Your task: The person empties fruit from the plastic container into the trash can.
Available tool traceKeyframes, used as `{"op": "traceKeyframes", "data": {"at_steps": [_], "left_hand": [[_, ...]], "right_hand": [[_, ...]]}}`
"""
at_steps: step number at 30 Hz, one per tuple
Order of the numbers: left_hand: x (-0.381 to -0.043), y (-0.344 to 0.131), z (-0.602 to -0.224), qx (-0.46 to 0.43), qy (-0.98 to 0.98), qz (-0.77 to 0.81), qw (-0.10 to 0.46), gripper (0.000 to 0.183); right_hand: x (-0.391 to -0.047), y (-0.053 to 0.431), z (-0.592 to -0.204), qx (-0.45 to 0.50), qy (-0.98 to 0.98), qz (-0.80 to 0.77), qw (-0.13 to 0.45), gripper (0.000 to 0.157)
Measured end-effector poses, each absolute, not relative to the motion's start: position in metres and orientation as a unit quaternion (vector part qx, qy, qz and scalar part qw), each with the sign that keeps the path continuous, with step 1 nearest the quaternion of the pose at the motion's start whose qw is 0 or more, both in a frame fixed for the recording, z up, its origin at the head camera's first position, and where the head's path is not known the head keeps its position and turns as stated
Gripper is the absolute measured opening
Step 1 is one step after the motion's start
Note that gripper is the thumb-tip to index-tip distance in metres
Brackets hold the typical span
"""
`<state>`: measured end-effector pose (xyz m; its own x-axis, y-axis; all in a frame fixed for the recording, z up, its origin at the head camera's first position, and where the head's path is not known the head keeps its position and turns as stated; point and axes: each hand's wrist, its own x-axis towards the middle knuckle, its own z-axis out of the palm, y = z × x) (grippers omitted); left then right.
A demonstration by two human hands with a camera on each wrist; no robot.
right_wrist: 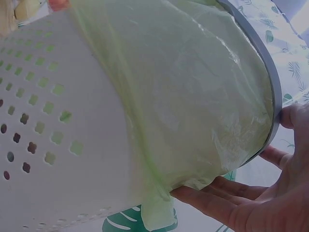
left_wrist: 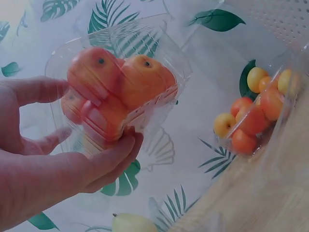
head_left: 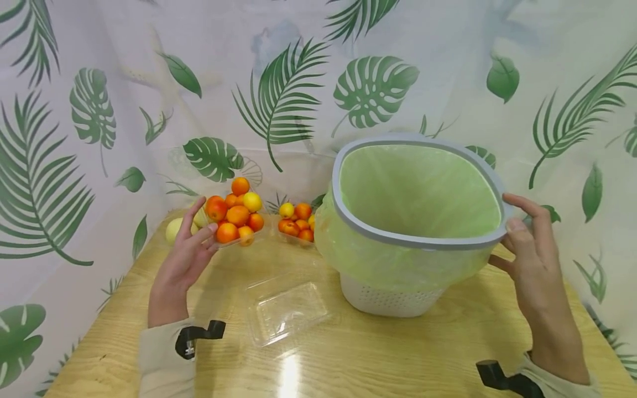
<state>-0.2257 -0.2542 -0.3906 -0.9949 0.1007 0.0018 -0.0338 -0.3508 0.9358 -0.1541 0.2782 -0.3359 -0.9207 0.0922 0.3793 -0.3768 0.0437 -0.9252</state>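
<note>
Orange fruit [head_left: 238, 215], with one yellow piece among it, is held in a clear plastic tray [left_wrist: 177, 54] at the far left of the table [head_left: 388, 359]. The tray is gripped by the left hand [head_left: 185, 254], its digits set against more than one side of the plastic; whether the tray's base is clear of the wood cannot be told. Pale green fruit [head_left: 174, 231] is seen just beyond that hand's fingers.

On the right, a white perforated basket [head_left: 390, 301] is stood on the table. It is lined with a thin green bag [head_left: 398, 268], which is folded outward over the sides and topped by a grey rim [head_left: 418, 242]. This rim is pinched at its right end by the right hand [head_left: 534, 268], whose lower fingers are bent beneath it, against the bag.

Between the two, farther back, a second fruit tray [head_left: 297, 242] is partly hidden by the basket in the head view. Nearer, a clear plastic container [head_left: 288, 309] is laid on the wood.
</note>
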Motion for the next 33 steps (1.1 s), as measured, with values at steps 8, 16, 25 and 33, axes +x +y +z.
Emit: {"op": "traceKeyframes", "data": {"at_steps": [8, 16, 25, 33], "left_hand": [[-0.215, -0.241, -0.369, 0.075, 0.583, 0.808, 0.032, 0.066], [-0.195, -0.226, -0.345, 0.132, 0.583, 0.802, 0.015, 0.066], [-0.176, -0.211, -0.325, 0.138, 0.596, 0.791, -0.014, 0.067], [-0.176, -0.199, -0.311, 0.142, 0.605, 0.782, -0.033, 0.066]], "right_hand": [[-0.154, 0.279, -0.335, 0.104, -0.7, 0.685, 0.17, 0.046], [-0.153, 0.279, -0.335, 0.105, -0.71, 0.676, 0.17, 0.046], [-0.154, 0.279, -0.334, 0.114, -0.718, 0.668, 0.162, 0.047], [-0.155, 0.282, -0.333, 0.112, -0.731, 0.653, 0.165, 0.046]]}}
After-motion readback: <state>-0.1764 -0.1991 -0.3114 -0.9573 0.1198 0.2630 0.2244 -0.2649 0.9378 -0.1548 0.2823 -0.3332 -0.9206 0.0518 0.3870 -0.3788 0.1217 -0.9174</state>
